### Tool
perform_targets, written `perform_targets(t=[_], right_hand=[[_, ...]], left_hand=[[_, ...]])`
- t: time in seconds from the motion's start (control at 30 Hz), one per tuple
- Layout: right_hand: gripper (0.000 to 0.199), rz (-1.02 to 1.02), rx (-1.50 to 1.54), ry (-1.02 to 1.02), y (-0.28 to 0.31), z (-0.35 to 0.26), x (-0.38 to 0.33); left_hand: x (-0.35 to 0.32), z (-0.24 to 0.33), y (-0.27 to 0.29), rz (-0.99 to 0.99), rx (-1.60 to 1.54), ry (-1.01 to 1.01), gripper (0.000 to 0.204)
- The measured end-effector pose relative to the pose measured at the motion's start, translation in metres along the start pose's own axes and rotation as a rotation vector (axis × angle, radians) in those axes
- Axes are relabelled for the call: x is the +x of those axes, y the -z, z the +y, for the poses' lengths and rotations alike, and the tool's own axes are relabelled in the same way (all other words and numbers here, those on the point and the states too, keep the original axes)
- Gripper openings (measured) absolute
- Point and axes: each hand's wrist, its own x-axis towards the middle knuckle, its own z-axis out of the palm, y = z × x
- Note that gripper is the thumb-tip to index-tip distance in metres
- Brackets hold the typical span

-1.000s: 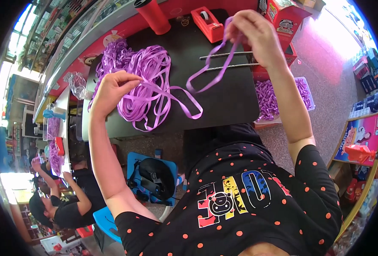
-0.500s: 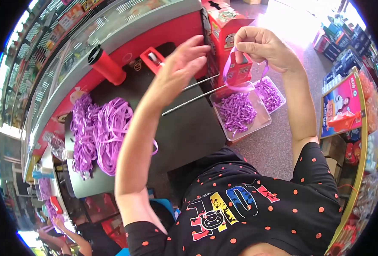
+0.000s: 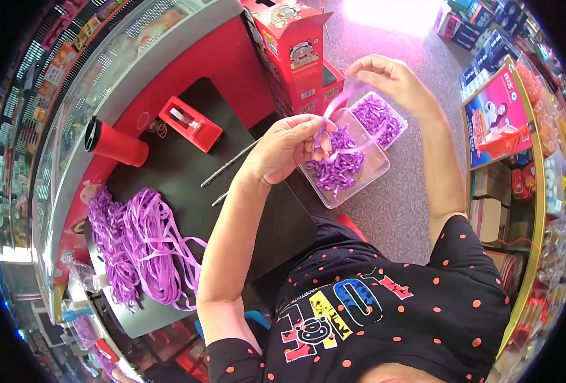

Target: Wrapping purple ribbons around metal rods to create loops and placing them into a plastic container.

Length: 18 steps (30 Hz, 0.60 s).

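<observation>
A thin purple ribbon (image 3: 343, 98) runs in a loose loop between my two hands, above the clear plastic tubs. My left hand (image 3: 292, 145) is closed on it, fingers curled, over the left edge of the nearer tub (image 3: 380, 172). Farther up and right, my right hand (image 3: 391, 80) has the ribbon's upper part at its fingertips, slightly smeared by motion. Small folded purple ribbon pieces (image 3: 337, 172) lie in the nearer tub, partly hidden by my left hand. More pieces (image 3: 375, 117) fill the second tub beside it.
Hanks of purple ribbon (image 3: 158, 246) lie on the dark table (image 3: 276, 223). A red tumbler (image 3: 120, 147), a red holder (image 3: 190, 124) and twisted metal rods (image 3: 229, 165) are farther back. A red carton (image 3: 296, 57) stands behind the tubs; stocked shelves (image 3: 519, 210) line the right.
My left hand has come down and right, closing on the ribbon. My right hand has dropped slightly. The view has shifted, and the ribbon now stretches between both hands.
</observation>
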Motion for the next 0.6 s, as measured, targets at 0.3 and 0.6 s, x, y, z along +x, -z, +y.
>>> perform_targets(t=[0.3, 0.6], right_hand=[[0.022, 0.194, 0.028, -0.158, -0.085, 0.019, -0.052], [0.017, 0.227, 0.11, -0.134, -0.113, 0.021, -0.035]], left_hand=[[0.015, -0.026, 0.003, 0.334, -0.266, -0.062, 0.023], [0.019, -0.026, 0.014, 0.413, -0.391, -0.067, 0.026]])
